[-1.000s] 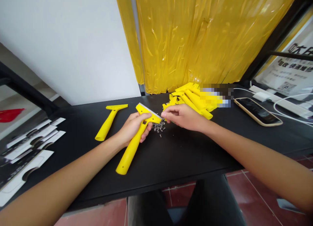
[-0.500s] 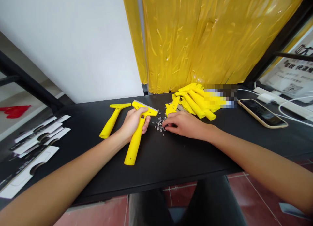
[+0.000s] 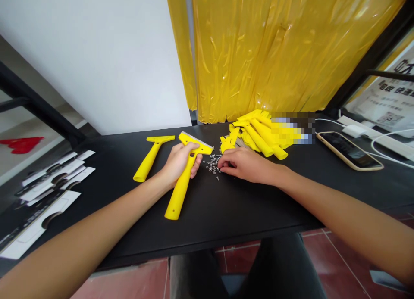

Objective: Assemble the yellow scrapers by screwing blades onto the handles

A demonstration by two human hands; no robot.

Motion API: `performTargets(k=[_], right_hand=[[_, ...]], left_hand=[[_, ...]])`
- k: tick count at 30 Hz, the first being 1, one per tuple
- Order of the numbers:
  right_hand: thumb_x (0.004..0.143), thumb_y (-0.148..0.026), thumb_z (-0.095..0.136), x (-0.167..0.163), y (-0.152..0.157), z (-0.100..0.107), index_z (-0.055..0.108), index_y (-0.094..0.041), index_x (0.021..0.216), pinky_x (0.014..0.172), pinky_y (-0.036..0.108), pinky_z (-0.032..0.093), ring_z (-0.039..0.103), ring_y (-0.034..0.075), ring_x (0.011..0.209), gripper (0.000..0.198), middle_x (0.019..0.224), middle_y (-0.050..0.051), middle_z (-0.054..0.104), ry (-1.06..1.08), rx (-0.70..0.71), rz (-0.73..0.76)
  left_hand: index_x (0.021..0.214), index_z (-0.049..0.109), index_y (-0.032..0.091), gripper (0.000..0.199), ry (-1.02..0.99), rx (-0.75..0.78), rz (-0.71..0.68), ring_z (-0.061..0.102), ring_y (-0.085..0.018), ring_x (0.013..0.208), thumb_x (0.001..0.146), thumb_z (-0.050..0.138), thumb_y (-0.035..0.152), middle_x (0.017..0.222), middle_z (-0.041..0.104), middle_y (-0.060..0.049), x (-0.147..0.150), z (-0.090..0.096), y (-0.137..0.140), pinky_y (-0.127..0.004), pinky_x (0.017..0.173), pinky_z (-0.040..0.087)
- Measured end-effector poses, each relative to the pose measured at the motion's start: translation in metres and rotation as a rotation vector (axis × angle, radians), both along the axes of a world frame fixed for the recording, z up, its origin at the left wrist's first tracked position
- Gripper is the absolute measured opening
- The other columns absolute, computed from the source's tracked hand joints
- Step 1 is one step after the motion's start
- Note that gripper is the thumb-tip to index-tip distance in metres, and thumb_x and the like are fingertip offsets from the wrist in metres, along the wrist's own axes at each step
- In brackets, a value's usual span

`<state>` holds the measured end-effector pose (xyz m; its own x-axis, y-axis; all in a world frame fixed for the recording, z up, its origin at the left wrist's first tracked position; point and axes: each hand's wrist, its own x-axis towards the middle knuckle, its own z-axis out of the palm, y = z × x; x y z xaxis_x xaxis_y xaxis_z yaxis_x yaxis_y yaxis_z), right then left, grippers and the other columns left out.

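Observation:
My left hand (image 3: pixel 176 163) is closed round the neck of a yellow scraper (image 3: pixel 181 187), thumb on top near its head. A metal blade edge runs along the far side of that head, and the handle slants down towards me. To the right, the bent fingers of my right hand (image 3: pixel 244 164) are pinched together at the edge of a scatter of small screws and nuts (image 3: pixel 212 164); whatever lies between the fingertips is too small to make out. Another yellow scraper handle (image 3: pixel 148 161) lies left of my left hand. Small yellow plates (image 3: pixel 229 140) lie just beyond my right hand.
A heap of yellow scraper handles (image 3: pixel 258 137) lies at the back, by a yellow plastic sheet (image 3: pixel 246 53). White and black cards (image 3: pixel 61 200) are at the left. A phone (image 3: pixel 349 150), a power strip (image 3: pixel 381 137) and white cables are at the right of the black table (image 3: pixel 252 217).
The view has shifted slightly. My left hand keeps the scraper with barely any movement, and my right hand stays at the screws with its fingers pinched.

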<state>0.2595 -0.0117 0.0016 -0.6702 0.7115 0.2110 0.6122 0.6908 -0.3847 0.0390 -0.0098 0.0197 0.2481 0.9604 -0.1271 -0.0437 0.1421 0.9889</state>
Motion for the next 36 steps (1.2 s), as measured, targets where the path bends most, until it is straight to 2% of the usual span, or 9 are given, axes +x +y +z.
performTargets(k=[4, 8, 13, 16, 19, 29, 36], right_hand=[[0.088, -0.019, 0.062, -0.006, -0.001, -0.004, 0.07, -0.019, 0.09, 0.07, 0.028, 0.04, 0.056, 0.014, 0.074, 0.008, 0.083, 0.002, 0.067, 0.054, -0.05, -0.033], [0.088, -0.019, 0.062, -0.011, -0.003, -0.008, 0.068, -0.018, 0.086, 0.07, 0.026, 0.039, 0.055, 0.013, 0.072, 0.007, 0.08, 0.001, 0.063, 0.132, -0.014, -0.044], [0.093, -0.025, 0.062, -0.015, -0.009, 0.001, 0.067, -0.019, 0.09, 0.067, 0.025, 0.038, 0.049, 0.011, 0.067, 0.009, 0.076, -0.001, 0.06, 0.416, 0.062, -0.044], [0.094, -0.029, 0.062, -0.015, -0.012, 0.007, 0.068, -0.019, 0.092, 0.061, 0.025, 0.036, 0.045, 0.011, 0.063, 0.012, 0.075, -0.002, 0.059, 0.545, -0.018, -0.123], [0.093, -0.029, 0.063, -0.016, -0.012, 0.007, 0.069, -0.018, 0.092, 0.061, 0.025, 0.036, 0.046, 0.011, 0.066, 0.012, 0.077, -0.002, 0.061, 0.588, -0.118, -0.143], [0.091, -0.022, 0.066, -0.019, -0.012, 0.001, 0.072, -0.018, 0.092, 0.058, 0.025, 0.032, 0.042, 0.009, 0.063, 0.008, 0.072, -0.004, 0.052, 0.559, -0.114, -0.111], [0.085, -0.028, 0.071, -0.021, -0.009, 0.0, 0.066, -0.018, 0.097, 0.056, 0.025, 0.033, 0.042, 0.01, 0.061, 0.016, 0.072, -0.005, 0.048, 0.662, -0.362, -0.196]], left_hand=[[0.068, 0.05, 0.019, 0.024, 0.029, -0.01, -0.021, 0.042, -0.01, 0.031, 0.087, 0.058, 0.031, 0.046, 0.054, 0.002, 0.0, -0.001, 0.0, -0.023, 0.03, 0.034], [0.066, 0.051, 0.019, 0.025, 0.045, -0.008, -0.023, 0.042, -0.011, 0.03, 0.087, 0.057, 0.033, 0.043, 0.052, 0.002, 0.0, 0.001, 0.0, -0.023, 0.029, 0.034], [0.064, 0.053, 0.017, 0.029, 0.066, 0.014, -0.046, 0.043, -0.011, 0.03, 0.087, 0.057, 0.034, 0.043, 0.052, 0.001, 0.002, 0.002, -0.004, -0.022, 0.03, 0.035], [0.062, 0.054, 0.017, 0.032, 0.068, 0.037, -0.111, 0.043, -0.011, 0.03, 0.089, 0.056, 0.035, 0.043, 0.05, 0.002, 0.004, 0.0, -0.009, -0.023, 0.029, 0.035], [0.063, 0.054, 0.017, 0.032, 0.06, 0.037, -0.148, 0.043, -0.01, 0.03, 0.09, 0.057, 0.034, 0.045, 0.052, 0.002, 0.006, -0.001, -0.014, -0.022, 0.029, 0.035], [0.063, 0.054, 0.018, 0.032, 0.09, -0.006, -0.149, 0.044, -0.01, 0.03, 0.091, 0.056, 0.034, 0.045, 0.053, 0.003, 0.012, -0.005, -0.021, -0.021, 0.03, 0.035], [0.066, 0.053, 0.019, 0.029, 0.074, -0.021, -0.136, 0.043, -0.011, 0.03, 0.091, 0.055, 0.033, 0.044, 0.053, 0.003, 0.012, -0.004, -0.02, -0.022, 0.029, 0.035]])
